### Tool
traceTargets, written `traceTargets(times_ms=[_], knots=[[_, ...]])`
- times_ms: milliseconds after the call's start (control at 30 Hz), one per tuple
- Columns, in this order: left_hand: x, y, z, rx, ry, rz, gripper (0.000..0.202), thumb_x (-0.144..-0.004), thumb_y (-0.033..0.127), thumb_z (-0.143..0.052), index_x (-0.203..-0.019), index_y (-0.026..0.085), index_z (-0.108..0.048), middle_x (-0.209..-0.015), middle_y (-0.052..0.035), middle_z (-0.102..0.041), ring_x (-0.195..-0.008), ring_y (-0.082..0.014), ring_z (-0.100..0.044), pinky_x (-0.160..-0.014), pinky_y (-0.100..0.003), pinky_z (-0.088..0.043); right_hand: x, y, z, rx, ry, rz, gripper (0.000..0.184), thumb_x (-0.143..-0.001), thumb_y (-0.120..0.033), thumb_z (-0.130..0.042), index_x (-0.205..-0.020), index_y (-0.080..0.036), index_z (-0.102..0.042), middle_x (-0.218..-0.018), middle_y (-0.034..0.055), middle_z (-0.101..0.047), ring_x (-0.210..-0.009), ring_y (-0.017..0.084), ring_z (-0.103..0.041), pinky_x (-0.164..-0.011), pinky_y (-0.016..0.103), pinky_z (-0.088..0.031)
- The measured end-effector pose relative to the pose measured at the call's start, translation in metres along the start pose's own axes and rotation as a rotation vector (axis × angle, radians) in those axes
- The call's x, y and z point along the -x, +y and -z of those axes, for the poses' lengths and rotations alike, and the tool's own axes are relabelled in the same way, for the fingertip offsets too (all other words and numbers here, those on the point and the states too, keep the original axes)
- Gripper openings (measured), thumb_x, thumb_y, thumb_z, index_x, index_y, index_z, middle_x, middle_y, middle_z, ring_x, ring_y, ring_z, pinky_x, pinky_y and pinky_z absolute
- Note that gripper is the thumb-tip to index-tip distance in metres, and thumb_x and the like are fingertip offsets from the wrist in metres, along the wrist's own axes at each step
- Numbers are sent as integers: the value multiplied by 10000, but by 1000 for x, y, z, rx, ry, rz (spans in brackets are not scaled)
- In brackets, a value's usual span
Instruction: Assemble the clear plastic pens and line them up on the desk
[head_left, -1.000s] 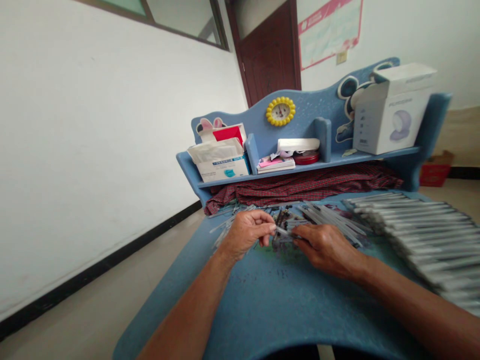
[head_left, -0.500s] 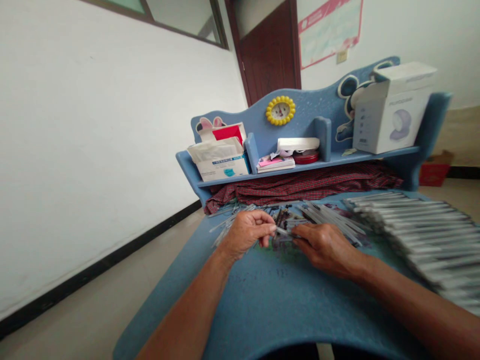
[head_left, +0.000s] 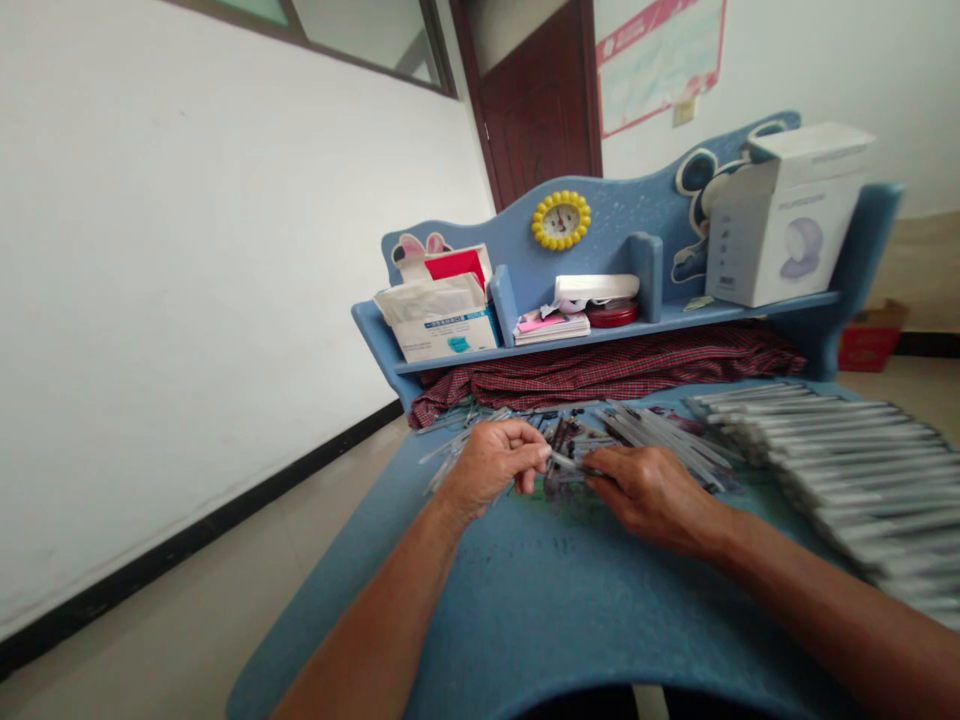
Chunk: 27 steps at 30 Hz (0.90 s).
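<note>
Between fingertips (head_left: 541,455), a slim, whitish tube (head_left: 564,461)

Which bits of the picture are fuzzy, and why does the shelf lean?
Head view: the stack of thin tubes smears near the right edge; head view: the thin piece being held is too soft to make out; head view: the blue shelf slants, perhaps from a tilted, wide-angle camera.

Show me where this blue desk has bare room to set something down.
Bare: the desk between left forearm and right forearm, behind its curved front edge; also the strip between left forearm and left edge. Crowded: around the left hand and right hand, with loose tubes, and far right, under stacked tubes.
</note>
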<state>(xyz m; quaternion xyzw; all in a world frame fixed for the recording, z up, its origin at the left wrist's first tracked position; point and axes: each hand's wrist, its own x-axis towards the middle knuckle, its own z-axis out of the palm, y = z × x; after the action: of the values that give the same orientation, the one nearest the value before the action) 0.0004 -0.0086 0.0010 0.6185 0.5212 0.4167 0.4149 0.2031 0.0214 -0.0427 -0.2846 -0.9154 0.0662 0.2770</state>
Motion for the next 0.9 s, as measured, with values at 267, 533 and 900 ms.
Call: traceTargets(times_ms=[267,533,900], knots=[[0,1,-1,-14,4,18,265,-728,356,-635,-682,101,-580,-564,-17,-608,-363,-67,-507,-369,-170,-375,0,0,1,6,18,2,173,-854,-193,-434,-933,-184,-588,-793,32,-648,-676,158,-595,-605,261,-348],[0,1,-1,-1,-5,-5,193,-703,279,-658,-708,100,-587,-580,-8,-614,-373,-59,-508,-379,-163,-382,1,0,1,-3,6,0,157,-859,-197,-436,-905,-190,-586,-791,30,-647,-681,155,-596,-601,259,-343],[0,1,-2,-42,3,22,243,-728,325,-629,-643,105,-571,-529,1,-594,-338,-57,-485,-355,-162,-361,1,0,1,11,6,-1,152,-855,-194,-437,-888,-194,-585,-787,25,-647,-681,159,-599,-598,261,-343]])
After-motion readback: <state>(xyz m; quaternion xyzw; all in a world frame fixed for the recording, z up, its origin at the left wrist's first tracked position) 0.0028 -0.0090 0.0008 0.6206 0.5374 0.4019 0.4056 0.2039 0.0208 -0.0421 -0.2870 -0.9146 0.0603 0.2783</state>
